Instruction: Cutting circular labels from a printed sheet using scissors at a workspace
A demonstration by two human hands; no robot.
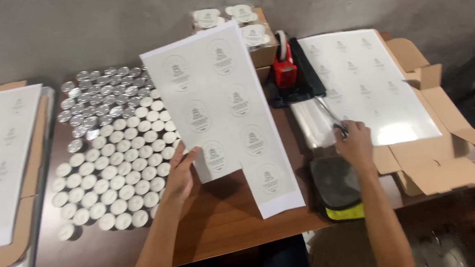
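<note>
Sticker sheet (223, 112), white with rows of pale oval labels, stood tilted above the middle of the brown table (226, 226), with a rectangular piece already missing from its lower left corner. You held it in your left hand (181, 177), thumb on the front near that cut corner and fingers curled behind, so the grip was closed on the sheet's lower left edge. Your left forearm rose from the bottom of the view toward it.

Your right hand (354, 143) reached forward and to the right, palm down, fingers wrapped around the handles of a pair of scissors (331, 115); the blades pointed away from you across a stack of clear plastic film (315, 126). That hand was closed on the scissors.

Left of the sheet, tealight candles (115, 172) covered the table in tight rows, white wax showing on the near ones and silver cups at the far end. Behind the sheet sat a small cardboard box (263, 53) topped with round white labelled lids. A red tape dispenser (285, 66) stood beside it on a black base. Another glossy label sheet (365, 83) lay on an open cardboard carton (438, 139) at the right. A black pouch with a yellow edge (335, 190) rested just under your right wrist. More white sheets (3, 156) lay at the far left.
</note>
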